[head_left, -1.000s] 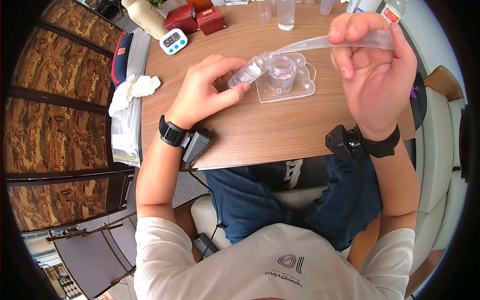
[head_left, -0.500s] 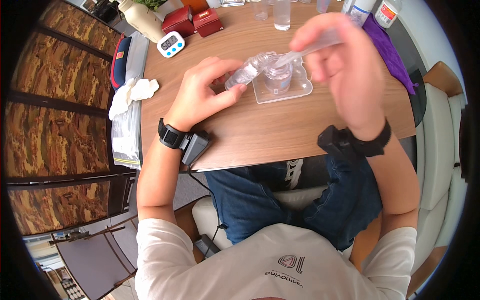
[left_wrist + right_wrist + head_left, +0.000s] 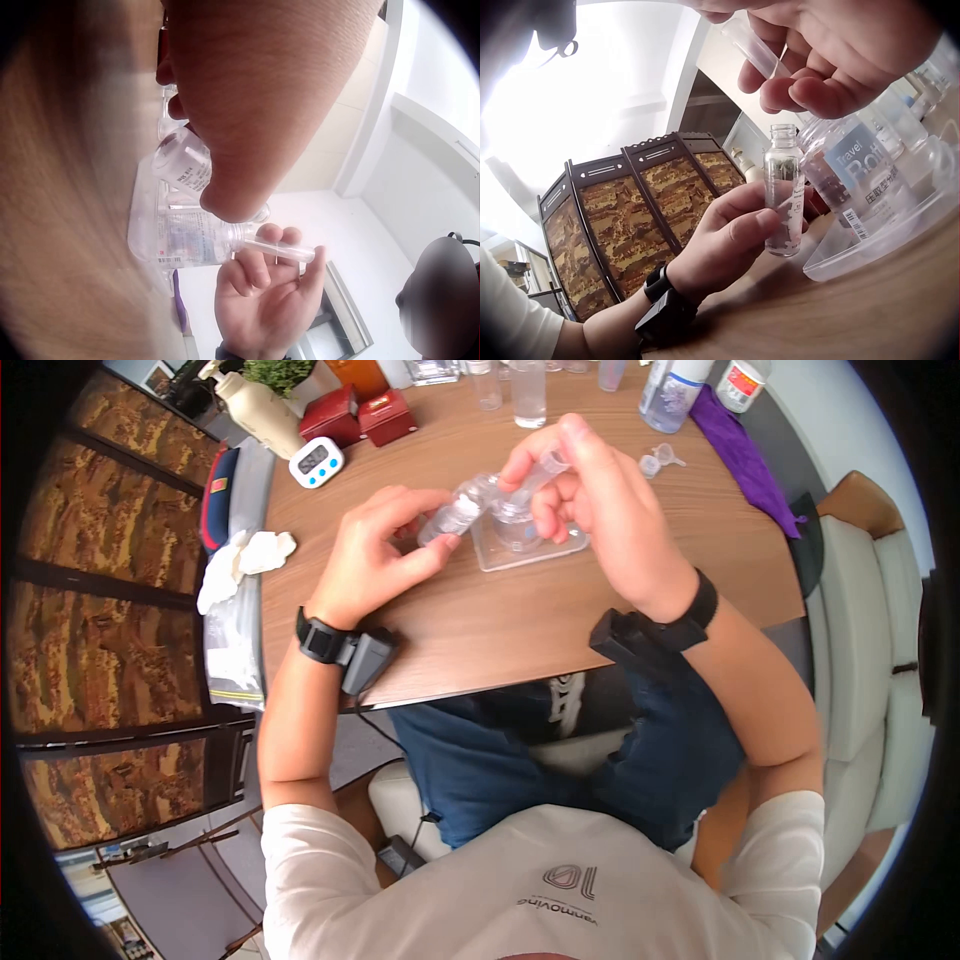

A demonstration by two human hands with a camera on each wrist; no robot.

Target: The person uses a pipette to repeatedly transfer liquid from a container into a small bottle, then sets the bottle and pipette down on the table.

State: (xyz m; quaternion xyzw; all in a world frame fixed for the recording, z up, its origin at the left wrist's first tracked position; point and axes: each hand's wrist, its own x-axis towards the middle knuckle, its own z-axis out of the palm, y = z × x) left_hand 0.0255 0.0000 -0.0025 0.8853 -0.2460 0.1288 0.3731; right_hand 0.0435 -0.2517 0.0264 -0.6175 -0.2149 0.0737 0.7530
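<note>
My left hand (image 3: pixel 372 555) grips a small clear glass vial (image 3: pixel 784 199) with pale contents low inside. In the head view the vial leans toward a clear plastic jar (image 3: pixel 859 176) marked "Travel". My right hand (image 3: pixel 625 525) pinches a tapered translucent plastic stick (image 3: pixel 543 472) above the jar. The stick slants down to the jar's mouth in the left wrist view, where the narrow end is hidden. Under the jar lies a clear shallow tray (image 3: pixel 530 559), partly covered by the right hand in the head view.
A digital timer (image 3: pixel 316 462) and dark red boxes (image 3: pixel 387 417) stand at the back left. Clear bottles (image 3: pixel 528 395) line the back. Small clear pieces (image 3: pixel 660 460) and a purple cloth (image 3: pixel 730 455) lie right. A crumpled white tissue (image 3: pixel 262 553) is left.
My right hand has come left and lower, bringing the stick from beside the jar to steeply above its mouth. The left hand keeps its grip on the vial. The head view has shifted slightly.
</note>
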